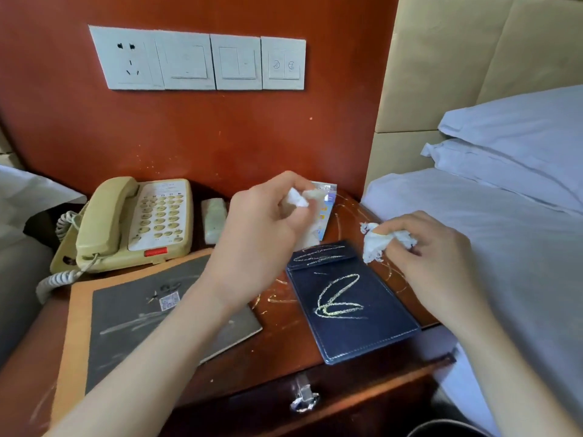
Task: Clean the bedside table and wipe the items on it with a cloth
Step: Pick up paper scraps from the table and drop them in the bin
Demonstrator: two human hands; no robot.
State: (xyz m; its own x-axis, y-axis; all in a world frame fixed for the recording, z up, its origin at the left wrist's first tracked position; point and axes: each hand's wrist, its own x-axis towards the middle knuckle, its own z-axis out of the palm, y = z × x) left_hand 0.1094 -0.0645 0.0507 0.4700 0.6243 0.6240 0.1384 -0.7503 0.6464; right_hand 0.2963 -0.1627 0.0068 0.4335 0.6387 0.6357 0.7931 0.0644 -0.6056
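Note:
The wooden bedside table (284,335) carries yellow scribble marks. My left hand (262,228) hovers above its middle and grips a small white wad of tissue (296,197). Over the table's right edge, my right hand (432,257) pinches a crumpled white cloth (378,241). Below both hands lies a dark blue leather notepad holder (350,304) with yellow scribbles on it. A beige telephone (132,222) stands at the back left. In front of it lies a grey folder with an orange border (132,323), smeared with pale streaks.
A pale remote-like item (214,222) lies beside the phone, and a small printed card (326,209) leans at the back behind my left hand. A switch panel (202,61) is on the red wall. A white bed (492,234) lies to the right. A drawer handle (304,395) faces me.

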